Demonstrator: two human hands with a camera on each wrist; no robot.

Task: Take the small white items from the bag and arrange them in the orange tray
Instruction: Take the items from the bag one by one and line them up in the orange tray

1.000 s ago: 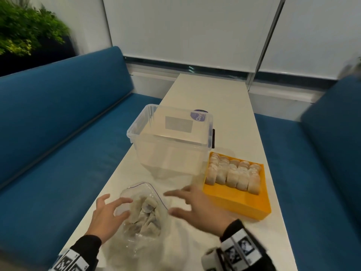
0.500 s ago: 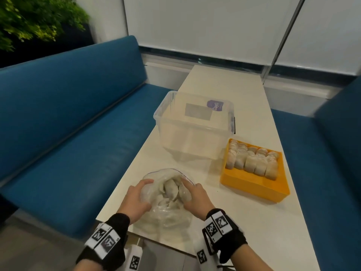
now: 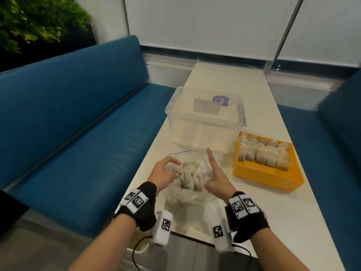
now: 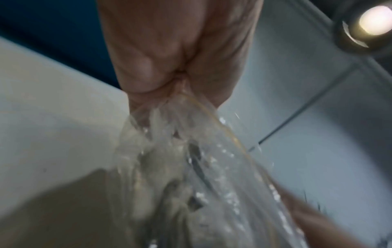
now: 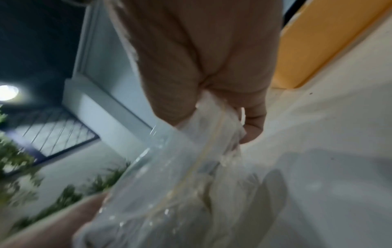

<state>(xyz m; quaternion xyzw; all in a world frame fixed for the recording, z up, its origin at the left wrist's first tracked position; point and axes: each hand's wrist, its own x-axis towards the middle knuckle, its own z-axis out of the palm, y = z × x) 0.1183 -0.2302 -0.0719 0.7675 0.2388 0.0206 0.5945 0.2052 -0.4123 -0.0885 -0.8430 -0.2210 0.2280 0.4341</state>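
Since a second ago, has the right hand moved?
Yes: the right hand has shifted left, away from the orange tray, onto the bag at its right edge.

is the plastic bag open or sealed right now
Open. The bag mouth gapes between the left hand and right hand, each gripping a side, with the white items exposed inside.

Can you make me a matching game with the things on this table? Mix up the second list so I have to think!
Things:
1. clear plastic bag
2. orange plastic tray
3. big clear plastic box
4. blue cushioned bench

Clues:
A. rows of small white items stand in it
B. runs along the table's side
C. both hands grip it
D. has a purple sticker

Pairs: 1-C, 2-A, 3-D, 4-B
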